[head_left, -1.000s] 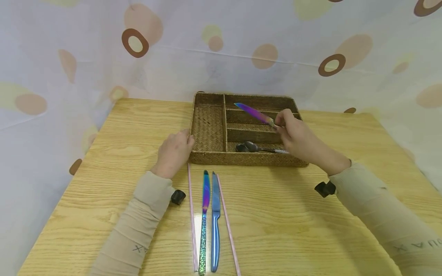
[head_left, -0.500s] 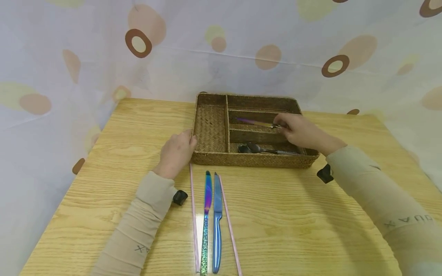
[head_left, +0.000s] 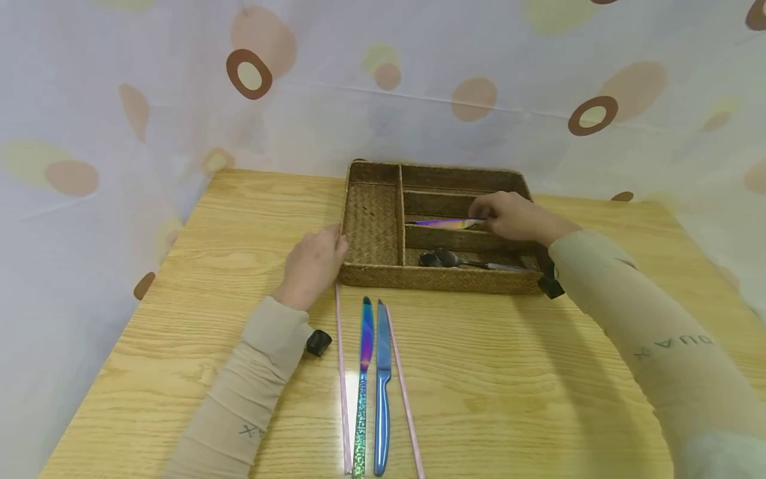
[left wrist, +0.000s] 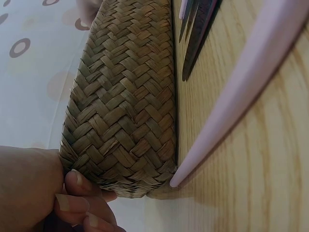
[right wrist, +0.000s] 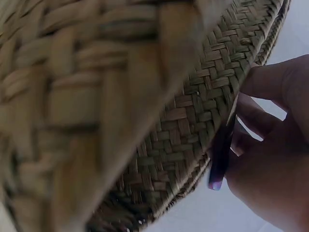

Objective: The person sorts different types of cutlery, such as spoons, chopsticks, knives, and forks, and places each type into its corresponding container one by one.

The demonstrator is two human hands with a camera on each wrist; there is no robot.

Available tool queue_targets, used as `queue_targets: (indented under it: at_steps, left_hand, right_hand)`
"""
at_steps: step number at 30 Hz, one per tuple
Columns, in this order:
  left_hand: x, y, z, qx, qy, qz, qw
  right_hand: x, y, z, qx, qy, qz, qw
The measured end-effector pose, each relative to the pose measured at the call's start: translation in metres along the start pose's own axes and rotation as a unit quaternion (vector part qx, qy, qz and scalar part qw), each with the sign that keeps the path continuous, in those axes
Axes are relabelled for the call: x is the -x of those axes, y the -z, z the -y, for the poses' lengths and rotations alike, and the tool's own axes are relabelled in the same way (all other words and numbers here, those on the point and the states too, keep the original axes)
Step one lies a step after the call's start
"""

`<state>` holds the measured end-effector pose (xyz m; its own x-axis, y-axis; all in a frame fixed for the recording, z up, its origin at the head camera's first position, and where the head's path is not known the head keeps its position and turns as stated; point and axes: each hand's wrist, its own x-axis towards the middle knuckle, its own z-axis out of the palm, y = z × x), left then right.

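Observation:
A brown woven cutlery tray (head_left: 443, 279) stands at the back of the table. My left hand (head_left: 314, 266) grips its left side near the front corner; in the left wrist view the fingertips (left wrist: 79, 181) curl against the weave. Inside the middle right-hand compartment, my right hand (head_left: 509, 216) holds a table knife (head_left: 444, 223) by its handle. The purple-and-gold blade points left, low along the divider. From the right wrist, the dark handle end (right wrist: 220, 159) shows between the hand and the woven wall. Two dark-bowled spoons (head_left: 447, 258) lie in the front right compartment.
In front of the tray lie a rainbow knife (head_left: 366, 339) with a patterned handle and a blue knife (head_left: 382, 406). Pink chopsticks flank them, the left chopstick (head_left: 343, 392) and the right chopstick (head_left: 405, 399). A patterned cloth (head_left: 431, 60) hangs behind the wooden table (head_left: 509, 379).
My right hand has lowered the knife from above the tray into the middle right compartment, its blade turning from tilted to nearly level. The left hand has kept its grip on the tray.

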<state>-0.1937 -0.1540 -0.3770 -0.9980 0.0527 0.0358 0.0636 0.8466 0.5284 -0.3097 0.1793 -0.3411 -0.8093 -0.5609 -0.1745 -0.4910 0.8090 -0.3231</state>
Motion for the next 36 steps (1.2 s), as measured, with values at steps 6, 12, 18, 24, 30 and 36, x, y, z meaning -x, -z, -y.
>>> queue_targets:
  at_steps: [6, 12, 18, 24, 30, 36]
  left_hand:
    - [-0.001, 0.000, 0.000, -0.002, 0.010, 0.004, 0.9999]
    - [0.000, -0.001, -0.002, -0.002, -0.002, 0.005, 1.0000]
    - [0.001, 0.001, -0.001, -0.008, -0.005, -0.005, 0.9999]
    - [0.001, 0.001, 0.001, -0.003, -0.002, -0.002, 1.0000]
    - [0.001, 0.001, 0.001, 0.001, 0.001, 0.000, 1.0000]
    - [0.003, 0.000, 0.001, -0.001, -0.007, -0.003, 1.0000]
  right_hand:
    - [-0.012, -0.002, -0.005, -0.028, -0.021, 0.040, 0.999]
    - [-0.014, -0.004, -0.014, -0.049, -0.026, 0.071, 0.996]
    - [-0.019, -0.005, -0.016, -0.065, -0.035, 0.087, 0.994]
    - [-0.016, -0.006, -0.011, -0.050, -0.053, 0.083, 0.994]
    - [-0.011, -0.004, -0.005, -0.030, -0.056, 0.080, 0.995]
    - [-0.006, 0.000, 0.007, 0.007, -0.031, 0.041, 0.999]
